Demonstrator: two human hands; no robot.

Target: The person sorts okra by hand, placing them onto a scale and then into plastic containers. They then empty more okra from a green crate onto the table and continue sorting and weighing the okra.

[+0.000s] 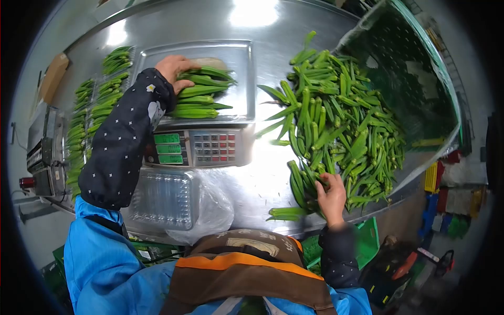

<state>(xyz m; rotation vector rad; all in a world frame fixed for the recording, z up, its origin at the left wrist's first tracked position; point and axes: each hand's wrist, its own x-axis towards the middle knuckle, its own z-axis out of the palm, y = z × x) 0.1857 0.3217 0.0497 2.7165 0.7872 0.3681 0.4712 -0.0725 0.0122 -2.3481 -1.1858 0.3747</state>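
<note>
My left hand (177, 72) rests at the left end of a row of okra (202, 92) lying on the metal tray of a scale (244, 68). Its fingers are apart, with the thumb and fingertips touching the pods. The scale's green display (169, 148) is lit, beside a keypad (214, 148). On the right, a large loose heap of okra (341, 121) spreads over the steel table. My right hand (332, 197) is at the heap's near edge, thumb and fingers curved at the pods; whether a pod is between them is unclear.
Rows of packed okra (107, 100) stand at the left. Stacked clear plastic trays (164, 200) and a plastic bag (214, 210) lie near the table's front edge. A lined green crate (409, 79) is tipped on its side behind the heap. Another machine (46, 152) stands far left.
</note>
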